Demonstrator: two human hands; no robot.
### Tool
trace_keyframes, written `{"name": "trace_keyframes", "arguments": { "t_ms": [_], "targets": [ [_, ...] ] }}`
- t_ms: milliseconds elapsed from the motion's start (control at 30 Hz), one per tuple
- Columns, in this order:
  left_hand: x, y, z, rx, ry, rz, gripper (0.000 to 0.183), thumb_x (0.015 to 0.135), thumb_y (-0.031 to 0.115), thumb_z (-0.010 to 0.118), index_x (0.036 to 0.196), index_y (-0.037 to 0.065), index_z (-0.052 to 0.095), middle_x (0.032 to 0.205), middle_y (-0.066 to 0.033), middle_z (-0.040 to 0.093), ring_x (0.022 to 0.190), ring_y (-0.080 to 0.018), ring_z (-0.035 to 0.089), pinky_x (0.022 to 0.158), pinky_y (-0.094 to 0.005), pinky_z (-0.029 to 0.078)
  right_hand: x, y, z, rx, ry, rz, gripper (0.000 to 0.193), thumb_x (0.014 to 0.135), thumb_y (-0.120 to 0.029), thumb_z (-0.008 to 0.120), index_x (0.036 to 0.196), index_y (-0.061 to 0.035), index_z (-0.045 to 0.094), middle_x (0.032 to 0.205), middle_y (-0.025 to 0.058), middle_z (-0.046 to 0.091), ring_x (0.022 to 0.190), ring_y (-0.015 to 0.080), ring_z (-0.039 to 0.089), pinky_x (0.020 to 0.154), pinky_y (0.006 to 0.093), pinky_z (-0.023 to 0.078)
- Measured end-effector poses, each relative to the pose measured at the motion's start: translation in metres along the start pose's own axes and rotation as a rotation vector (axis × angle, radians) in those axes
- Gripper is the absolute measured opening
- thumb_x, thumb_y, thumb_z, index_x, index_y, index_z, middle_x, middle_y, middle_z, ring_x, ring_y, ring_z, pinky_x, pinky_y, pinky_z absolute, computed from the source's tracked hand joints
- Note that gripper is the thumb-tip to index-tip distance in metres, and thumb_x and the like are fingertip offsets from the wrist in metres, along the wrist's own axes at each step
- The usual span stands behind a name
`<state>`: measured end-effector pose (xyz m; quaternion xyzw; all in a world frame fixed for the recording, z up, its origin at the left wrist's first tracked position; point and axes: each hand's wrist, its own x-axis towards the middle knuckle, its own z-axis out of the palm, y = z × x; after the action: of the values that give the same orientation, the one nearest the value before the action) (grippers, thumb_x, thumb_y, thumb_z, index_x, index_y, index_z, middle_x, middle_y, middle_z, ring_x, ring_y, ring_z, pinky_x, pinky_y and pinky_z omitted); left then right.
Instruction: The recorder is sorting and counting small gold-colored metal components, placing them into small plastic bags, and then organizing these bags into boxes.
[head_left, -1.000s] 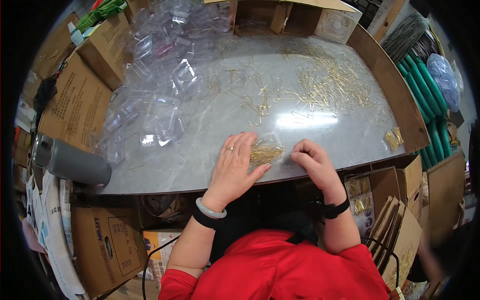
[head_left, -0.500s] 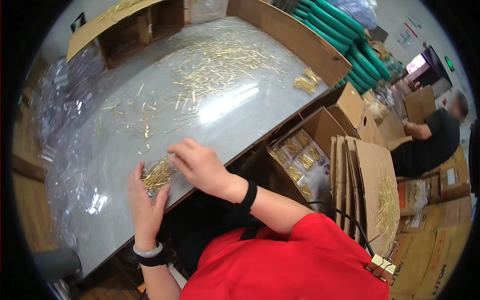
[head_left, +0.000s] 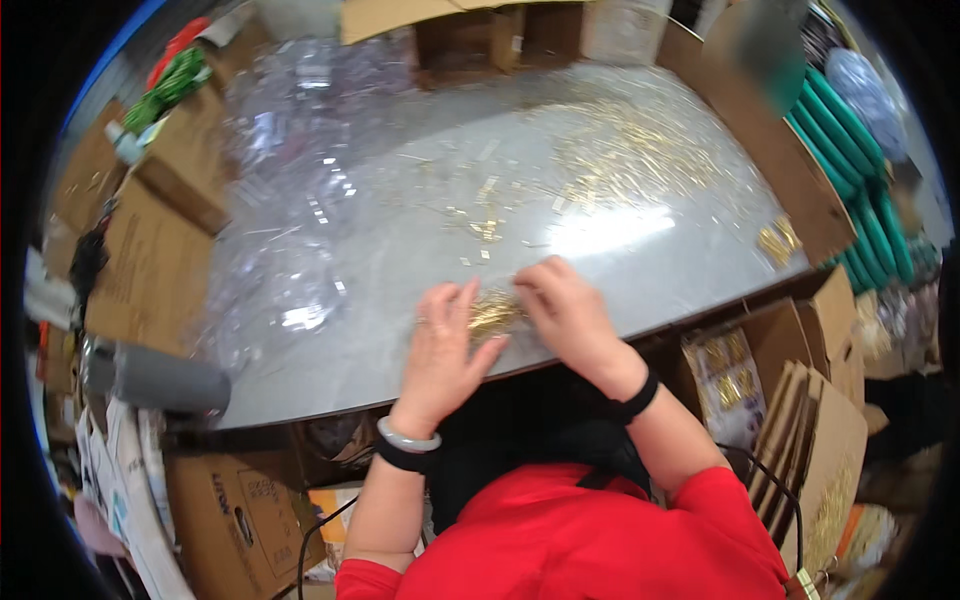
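Table (head_left: 400, 330): grey and glossy, ringed by cardboard boxes (head_left: 130, 250) on the left and far sides.
Clear packs (head_left: 290, 200): a heap of transparent plastic shells over the table's left part (too blurred to count).
Gold pile (head_left: 640, 150): loose thin gold pieces strewn over the far right of the table, well apart from the hands.
Grey cylinder (head_left: 160, 378): lies at the near left table edge.
Left hand (head_left: 445, 345): flat on the table at its near edge, fingers spread wide, fingertips touching the gold bundle; a pale bangle and a dark band on the wrist.
Right hand (head_left: 565, 310): just beside the left, fingers curled down on the bundle's right side; whether it pinches it, I cannot tell.
Gold bundle (head_left: 492, 312): a small cluster of gold pieces on the table between the two hands, near the front edge.
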<state>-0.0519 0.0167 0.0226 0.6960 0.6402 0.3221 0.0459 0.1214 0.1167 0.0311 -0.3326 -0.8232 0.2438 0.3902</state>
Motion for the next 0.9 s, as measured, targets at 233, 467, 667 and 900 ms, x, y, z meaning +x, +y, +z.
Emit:
{"name": "trace_keyframes", "arguments": {
  "t_ms": [233,467,667,900],
  "targets": [
    [-0.006,-0.002,-0.002,-0.066,0.035,-0.003,0.091,0.085,0.028,0.078,0.154,0.0,0.026,0.136,-0.0182,0.05,0.126,-0.0373,0.049,0.109,-0.0458,0.039,0.035,-0.008,0.001,-0.219,-0.22,-0.155,0.01,0.09,-0.015,0.066,0.097,-0.0094,0.069,0.09,0.0127,0.063,0.08,0.0366,0.066,0.069,0.0462,0.054],
    [-0.011,-0.007,0.002,-0.038,0.074,0.043,0.085,0.087,0.034,0.076,0.151,0.001,0.032,0.134,-0.0177,0.052,0.125,-0.0379,0.049,0.109,-0.047,0.038,0.025,-0.008,-0.002,-0.199,-0.107,-0.06,0.014,0.089,-0.022,0.071,0.089,-0.0083,0.069,0.09,0.0118,0.064,0.077,0.0353,0.067,0.068,0.0444,0.054],
    [-0.003,-0.009,0.001,-0.054,0.078,0.057,0.08,0.089,0.036,0.073,0.148,-0.001,0.036,0.133,-0.0199,0.052,0.123,-0.0396,0.048,0.108,-0.0471,0.039,0.009,-0.001,-0.008,-0.111,-0.097,0.095,0.022,0.09,-0.025,0.074,0.086,-0.004,0.068,0.08,0.0139,0.067,0.07,0.0339,0.066,0.064,0.0423,0.052],
    [-0.004,-0.008,0.003,-0.015,0.082,0.074,0.079,0.089,0.037,0.074,0.149,0.001,0.037,0.138,-0.02,0.049,0.13,-0.0407,0.045,0.112,-0.0472,0.036,0.01,-0.013,-0.008,-0.038,-0.021,0.128,0.018,0.091,-0.019,0.072,0.087,-0.0023,0.068,0.081,0.0126,0.066,0.069,0.0291,0.064,0.063,0.0384,0.051]
  ]
}}
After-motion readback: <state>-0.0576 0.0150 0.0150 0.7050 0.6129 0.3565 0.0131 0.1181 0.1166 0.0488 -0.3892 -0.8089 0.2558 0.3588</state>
